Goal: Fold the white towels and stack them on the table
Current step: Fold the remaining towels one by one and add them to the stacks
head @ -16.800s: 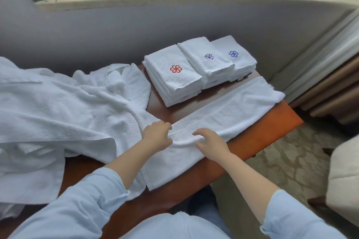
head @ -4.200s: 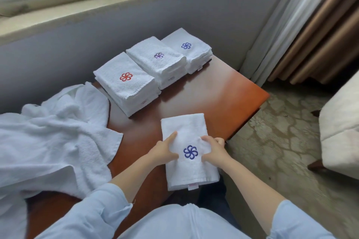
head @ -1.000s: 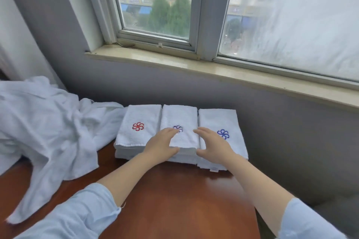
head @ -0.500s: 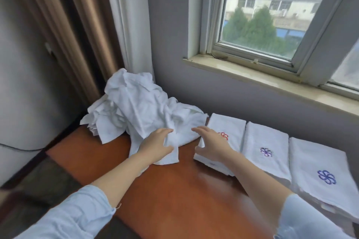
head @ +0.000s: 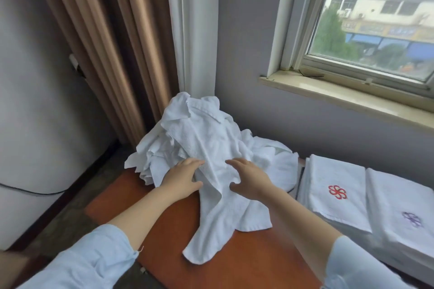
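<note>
Both forearms reach up from the bottom of the frame toward its centre, bare from the wrist to the rolled light-blue sleeves (head: 94,258) near the lower corners. The left hand (head: 182,177) lies palm down on the near edge of the heap of unfolded white towels (head: 206,134), fingers straight and close together, pointing to the upper right, thumb spread out toward the lower right. It grasps nothing. The right hand (head: 249,177) sits just to the right of it, also palm down, fingers stretched toward the upper left and thumb splayed low. It too is released, clutching no cloth. Whether its palm presses the fabric or hovers just above it cannot be told.

Between and under the two hands runs one loose towel (head: 223,213), which trails from the heap down toward the lower centre of the frame, crumpled, its end lying on the reddish-brown table (head: 246,263). The heap itself rises in the middle of the frame against the grey wall, at the foot of a white curtain (head: 190,26) and brown curtain (head: 105,30).

At the right edge lie the folded towels: a stack with a red emblem (head: 333,192) just beside the heap, and a stack with a purple emblem (head: 404,216) touching its right side. The window (head: 375,19) and its sill (head: 340,94) fill the upper right.
</note>
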Available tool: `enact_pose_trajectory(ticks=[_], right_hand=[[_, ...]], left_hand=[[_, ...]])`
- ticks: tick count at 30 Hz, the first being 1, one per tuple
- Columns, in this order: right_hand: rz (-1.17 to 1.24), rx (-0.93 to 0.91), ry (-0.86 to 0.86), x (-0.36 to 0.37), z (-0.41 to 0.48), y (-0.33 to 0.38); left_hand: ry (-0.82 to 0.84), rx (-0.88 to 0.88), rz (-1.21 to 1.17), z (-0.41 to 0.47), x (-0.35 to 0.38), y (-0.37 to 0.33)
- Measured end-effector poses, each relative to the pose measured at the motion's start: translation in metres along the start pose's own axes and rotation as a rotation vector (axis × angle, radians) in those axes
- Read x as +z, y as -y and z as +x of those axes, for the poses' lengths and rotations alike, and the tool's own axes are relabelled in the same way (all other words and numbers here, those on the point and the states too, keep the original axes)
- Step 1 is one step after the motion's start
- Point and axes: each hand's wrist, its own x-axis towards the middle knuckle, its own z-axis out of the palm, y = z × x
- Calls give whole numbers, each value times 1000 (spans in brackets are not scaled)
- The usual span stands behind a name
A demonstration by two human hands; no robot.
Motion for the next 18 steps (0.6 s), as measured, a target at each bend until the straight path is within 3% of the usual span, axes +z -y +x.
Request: enact_pose_trajectory(ticks=[8,12,18], right_hand=[[12,145,82,44,54,19],[131,328,93,69,74,19],[261,460,119,95,97,16]], left_hand=[[59,136,199,56,0,50],[24,247,335,82,4,62],[-9,334,517,116,12,69]])
